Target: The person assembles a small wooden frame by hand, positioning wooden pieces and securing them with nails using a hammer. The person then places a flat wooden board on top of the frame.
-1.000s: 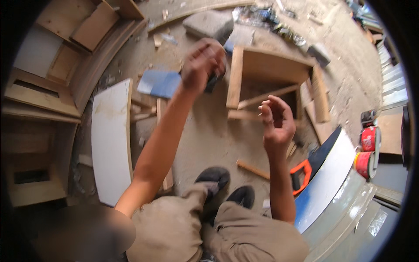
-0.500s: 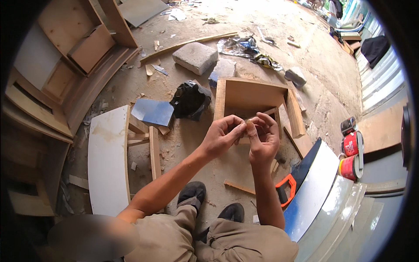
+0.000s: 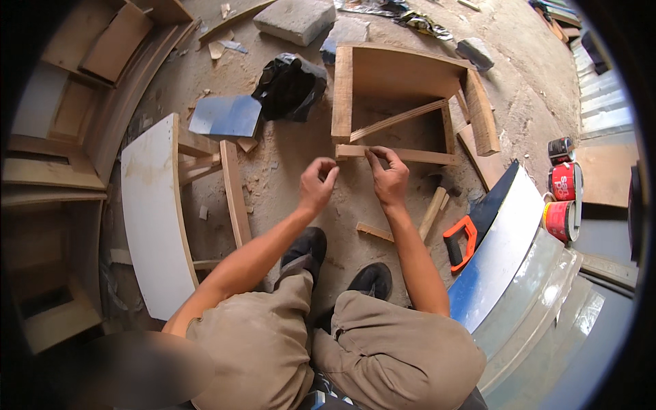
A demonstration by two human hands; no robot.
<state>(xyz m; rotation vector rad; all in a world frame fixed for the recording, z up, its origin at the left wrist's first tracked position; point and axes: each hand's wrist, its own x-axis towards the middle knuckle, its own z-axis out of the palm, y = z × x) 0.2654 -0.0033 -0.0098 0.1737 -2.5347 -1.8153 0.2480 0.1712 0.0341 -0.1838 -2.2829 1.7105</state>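
Observation:
My left hand (image 3: pixel 318 184) is closed, thumb and fingers curled together, a little short of the wooden frame's near left corner. My right hand (image 3: pixel 388 178) pinches with thumb and forefinger beside the frame's near rail (image 3: pixel 424 157). Anything in either pinch is too small to make out. The open wooden frame (image 3: pixel 342 102) lies on the ground ahead, with a brown panel (image 3: pixel 403 74) inside and a slanted strip (image 3: pixel 400 119) across it. Close to my right wrist lies a hammer (image 3: pixel 432 213), partly hidden by the forearm.
An orange-handled handsaw (image 3: pixel 462 242) rests by a blue-and-white board (image 3: pixel 506 239) at right, near red cans (image 3: pixel 562 220). On the left stands a white-panelled wooden piece (image 3: pixel 154 212). A black bag (image 3: pixel 290 89) and a concrete block (image 3: pixel 294 19) lie beyond.
My hands, together before, have come apart; the left is now lower and left of the right. The view has tipped downward, so the frame sits higher in the picture.

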